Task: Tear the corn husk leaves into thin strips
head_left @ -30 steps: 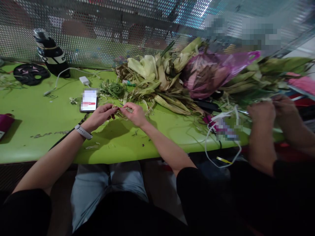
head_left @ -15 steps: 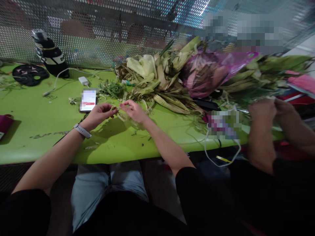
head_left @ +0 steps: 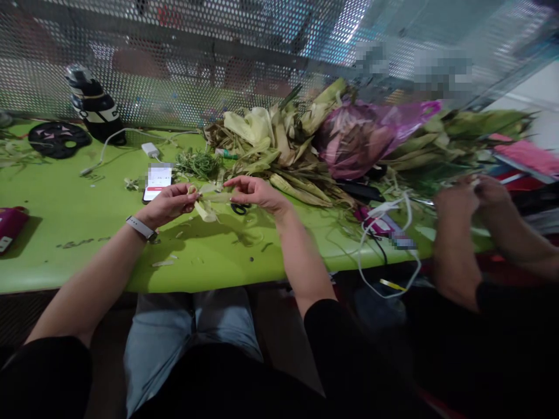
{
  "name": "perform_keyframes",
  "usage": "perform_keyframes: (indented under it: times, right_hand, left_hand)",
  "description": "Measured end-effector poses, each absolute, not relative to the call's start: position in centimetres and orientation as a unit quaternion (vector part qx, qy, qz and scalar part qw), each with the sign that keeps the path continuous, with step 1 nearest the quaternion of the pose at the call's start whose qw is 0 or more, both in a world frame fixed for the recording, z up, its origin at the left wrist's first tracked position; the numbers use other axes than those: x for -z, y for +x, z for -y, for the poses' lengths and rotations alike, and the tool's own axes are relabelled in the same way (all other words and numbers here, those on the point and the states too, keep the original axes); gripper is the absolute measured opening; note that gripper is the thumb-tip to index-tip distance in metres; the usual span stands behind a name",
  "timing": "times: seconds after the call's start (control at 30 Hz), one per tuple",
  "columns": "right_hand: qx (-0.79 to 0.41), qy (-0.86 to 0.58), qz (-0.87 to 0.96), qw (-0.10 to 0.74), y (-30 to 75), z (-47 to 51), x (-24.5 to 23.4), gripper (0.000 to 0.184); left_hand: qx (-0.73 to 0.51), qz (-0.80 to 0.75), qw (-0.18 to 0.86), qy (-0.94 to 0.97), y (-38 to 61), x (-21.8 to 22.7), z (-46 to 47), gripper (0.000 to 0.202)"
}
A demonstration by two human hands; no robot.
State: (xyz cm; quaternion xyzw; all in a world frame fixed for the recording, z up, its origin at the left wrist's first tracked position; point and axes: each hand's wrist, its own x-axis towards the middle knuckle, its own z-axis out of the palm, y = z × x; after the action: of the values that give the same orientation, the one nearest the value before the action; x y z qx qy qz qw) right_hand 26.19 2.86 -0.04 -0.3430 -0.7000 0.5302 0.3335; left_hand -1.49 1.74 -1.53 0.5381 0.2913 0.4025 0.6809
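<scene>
My left hand (head_left: 173, 201), with a pale watch on the wrist, pinches a pale green piece of corn husk (head_left: 205, 210) above the green table. One flap of the husk hangs down while another stretches sideways to my right hand (head_left: 261, 195). There the lower fingers close at the husk's end, and the index finger points out along it. Black scissor handles (head_left: 240, 208) show just below my right fingers; the blades are not visible. Behind my hands lies a bundle of thin green strips (head_left: 198, 163). A phone (head_left: 158, 179) with a lit screen is beside my left hand.
Dried corn husks (head_left: 283, 134) and a purple plastic bag (head_left: 353, 139) are heaped at the back. A bottle (head_left: 96, 107) and a black mask (head_left: 59, 139) stand left. White cable (head_left: 361, 256) hangs over the front edge; another person's hands (head_left: 458, 198) work at right.
My right hand has moved right, away from the left one, and the husk between them is spread wider. The scissor handles now show beneath it. The view has shifted slightly.
</scene>
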Motion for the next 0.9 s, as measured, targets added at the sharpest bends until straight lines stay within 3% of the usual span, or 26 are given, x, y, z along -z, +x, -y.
perform_keyframes:
  times: [0.1,0.27,0.37,0.53,0.9]
  right_hand:
    - [-0.512,-0.385,0.675,0.366,26.0,-3.0,0.3,0.039]
    - [-0.496,-0.386,0.624,0.464,24.9,-3.1,0.7,0.043]
    - [-0.549,-0.355,0.574,0.493,23.7,-2.2,0.7,0.047]
    - [-0.621,-0.319,0.55,0.458,21.8,-0.4,0.8,0.05]
    - [-0.59,-0.331,0.607,0.418,20.8,-0.1,1.5,0.048]
  left_hand:
    - [-0.368,-0.309,0.673,0.563,-1.7,1.9,-2.1,0.027]
    - [-0.376,-0.436,0.551,0.604,-1.3,2.8,-2.5,0.024]
    - [-0.376,-0.44,0.537,0.613,-0.8,3.0,-2.3,0.025]
    - [-0.398,-0.419,0.567,0.587,-0.2,2.9,-1.8,0.032]
    - [-0.41,-0.401,0.582,0.576,0.4,2.2,-0.8,0.038]
